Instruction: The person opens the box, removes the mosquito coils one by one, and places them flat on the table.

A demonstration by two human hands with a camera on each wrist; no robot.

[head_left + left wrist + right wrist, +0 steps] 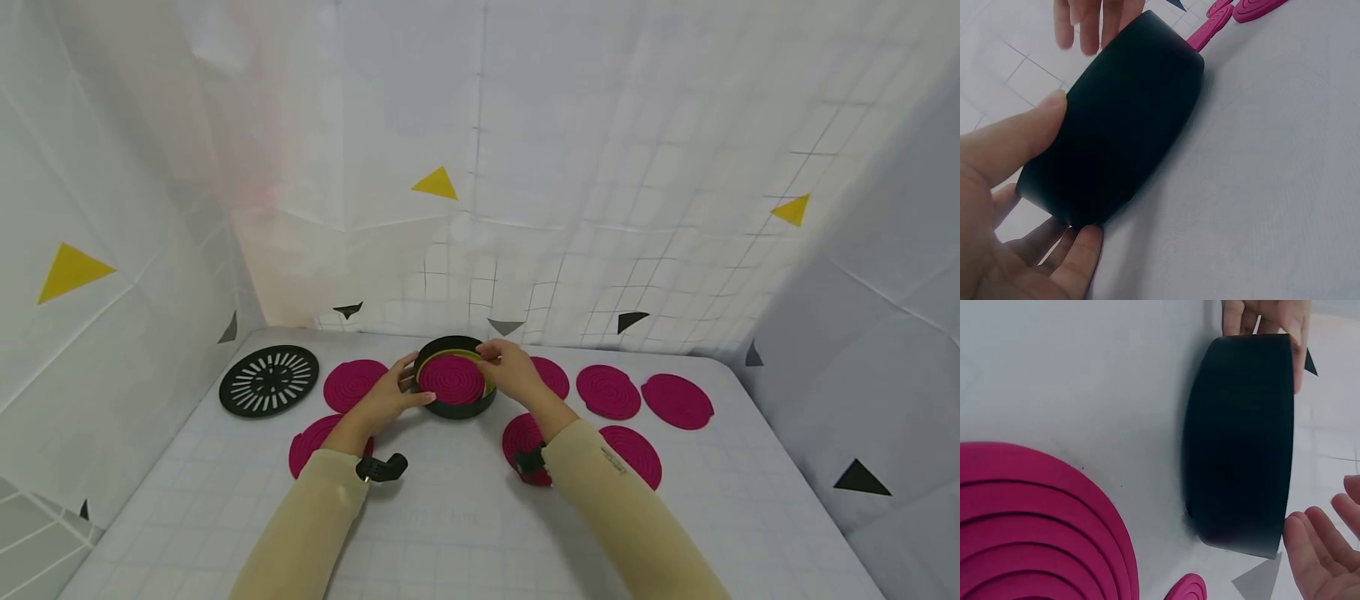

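A shallow round black container [456,411] stands on the table between both hands. Inside it lie a yellow ring-like piece [488,387] and a magenta spiral-grooved disc [452,380]. My left hand [389,398] grips the container's left side; in the left wrist view the thumb presses near the rim and the fingers curl under the lower edge. Over the far right rim is my right hand [512,370], its fingers extended in the right wrist view, with a fingertip at the rim. Both wrist views show mostly the container's dark outer wall [1241,444], which hides its contents.
Several more magenta discs lie flat on the white table, left [356,385] and right [608,392] of the container. A black slotted disc [268,381] lies at the far left. White sheets with yellow and black triangles enclose the back and sides.
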